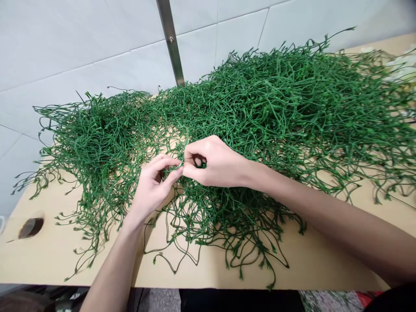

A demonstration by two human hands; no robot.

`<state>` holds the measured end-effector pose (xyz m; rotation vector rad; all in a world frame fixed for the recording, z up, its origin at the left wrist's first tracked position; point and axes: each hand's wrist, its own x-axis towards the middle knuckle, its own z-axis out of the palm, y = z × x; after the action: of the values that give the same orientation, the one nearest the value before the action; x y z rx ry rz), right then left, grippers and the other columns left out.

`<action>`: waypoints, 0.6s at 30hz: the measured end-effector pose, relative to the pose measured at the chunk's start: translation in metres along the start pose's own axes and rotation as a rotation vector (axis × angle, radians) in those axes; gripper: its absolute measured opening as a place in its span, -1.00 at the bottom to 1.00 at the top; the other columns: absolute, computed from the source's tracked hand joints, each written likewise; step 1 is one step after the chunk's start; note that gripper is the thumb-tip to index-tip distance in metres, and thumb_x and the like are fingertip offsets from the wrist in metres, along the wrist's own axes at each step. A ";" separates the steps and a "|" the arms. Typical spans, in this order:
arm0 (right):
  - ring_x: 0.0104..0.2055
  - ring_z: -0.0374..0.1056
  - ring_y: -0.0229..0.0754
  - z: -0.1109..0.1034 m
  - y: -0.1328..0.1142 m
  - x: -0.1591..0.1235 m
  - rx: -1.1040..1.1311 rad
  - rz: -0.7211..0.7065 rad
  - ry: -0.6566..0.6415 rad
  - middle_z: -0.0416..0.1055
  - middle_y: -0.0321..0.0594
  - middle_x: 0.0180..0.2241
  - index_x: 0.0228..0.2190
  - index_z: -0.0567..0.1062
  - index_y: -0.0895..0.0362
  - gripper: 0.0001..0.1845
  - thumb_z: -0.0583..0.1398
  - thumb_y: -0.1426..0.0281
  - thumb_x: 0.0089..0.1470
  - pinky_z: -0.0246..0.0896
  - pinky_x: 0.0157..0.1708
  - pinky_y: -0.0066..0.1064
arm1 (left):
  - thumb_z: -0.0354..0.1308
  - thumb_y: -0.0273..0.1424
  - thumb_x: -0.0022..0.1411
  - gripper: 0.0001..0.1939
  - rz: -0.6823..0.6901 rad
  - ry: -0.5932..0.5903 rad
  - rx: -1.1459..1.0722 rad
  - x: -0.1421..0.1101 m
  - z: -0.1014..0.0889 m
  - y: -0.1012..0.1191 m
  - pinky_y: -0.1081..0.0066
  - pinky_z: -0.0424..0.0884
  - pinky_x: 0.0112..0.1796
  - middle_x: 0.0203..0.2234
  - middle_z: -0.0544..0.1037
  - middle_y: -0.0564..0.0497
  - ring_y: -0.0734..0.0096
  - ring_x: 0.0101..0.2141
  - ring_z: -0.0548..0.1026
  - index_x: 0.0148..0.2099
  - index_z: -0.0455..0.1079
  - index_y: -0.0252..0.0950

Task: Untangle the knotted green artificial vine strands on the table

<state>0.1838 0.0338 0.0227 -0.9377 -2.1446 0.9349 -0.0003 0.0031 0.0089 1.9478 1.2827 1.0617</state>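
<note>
A large heap of thin green artificial stems (pixel 276 99) with small budded tips spreads over the tabletop. Over its middle, my left hand (pixel 155 180) pinches a green stem (pixel 186 134) between thumb and fingertips. My right hand (pixel 212 164) meets it there, thumb and forefinger closed at the same spot, its other fingers curled in. The fingertips of both hands nearly touch, and they cover most of what lies between them. More loose stems (pixel 227 216) lie beneath and in front of my hands.
The light wooden table (pixel 107 268) has a round dark hole (pixel 31 228) at its left. A metal upright (pixel 171 43) stands at the back against the white tiled wall (pixel 81 39). White flowers (pixel 403 69) lie at the far right.
</note>
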 end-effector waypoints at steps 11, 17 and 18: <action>-0.55 -0.08 -0.41 -0.010 0.000 0.001 0.088 -0.041 -0.186 0.06 -0.42 -0.66 -0.68 0.27 0.18 -0.73 0.07 0.48 0.02 -0.17 -0.50 -0.45 | 0.05 -0.32 0.30 -0.81 -0.086 -0.187 0.017 -0.002 0.002 0.001 0.44 0.18 -0.38 -0.49 0.25 0.11 0.44 -0.44 0.23 -0.36 0.24 -0.26; -0.55 0.03 -0.41 -0.013 0.007 0.003 0.221 -0.027 -0.236 0.20 -0.38 -0.63 -0.58 0.46 0.22 -0.78 0.09 0.43 0.00 -0.10 -0.49 -0.47 | -0.04 -0.30 0.37 -0.73 -0.040 -0.323 0.061 -0.004 -0.005 0.003 0.43 0.15 -0.38 -0.51 0.22 0.11 0.45 -0.43 0.20 -0.41 0.19 -0.27; -0.55 0.04 -0.41 -0.012 0.007 0.003 0.228 -0.019 -0.235 0.21 -0.38 -0.63 -0.59 0.46 0.22 -0.78 0.09 0.43 -0.01 -0.09 -0.50 -0.47 | -0.05 -0.30 0.37 -0.72 -0.018 -0.318 0.054 -0.004 -0.005 0.003 0.43 0.14 -0.39 -0.52 0.20 0.11 0.46 -0.45 0.19 -0.41 0.19 -0.27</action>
<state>0.1936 0.0440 0.0249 -0.7232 -2.1737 1.3037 -0.0039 -0.0016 0.0123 2.0423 1.1585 0.6794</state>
